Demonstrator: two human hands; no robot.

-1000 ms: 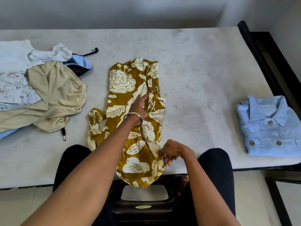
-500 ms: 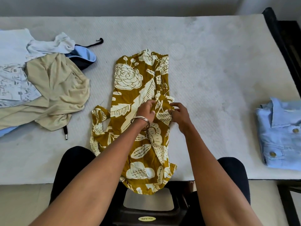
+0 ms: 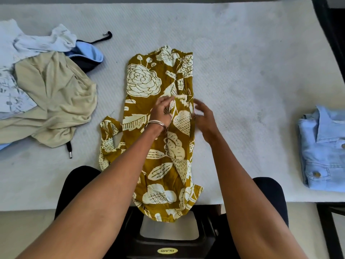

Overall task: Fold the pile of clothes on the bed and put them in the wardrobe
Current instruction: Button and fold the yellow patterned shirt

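Right now my left hand [image 3: 162, 111] pinches a fold of the mustard flowered dress [image 3: 160, 128], which lies lengthwise at the middle of the bed [image 3: 242, 53] with its hem hanging over the near edge at six o'clock. My right hand [image 3: 203, 116] hovers just beside the dress's right edge, fingers relaxed and spread, holding nothing. At nine o'clock sits the pile of unfolded clothes [image 3: 46, 86], a beige top uppermost. At three o'clock, well apart, lies a folded blue denim jacket [image 3: 324, 150].
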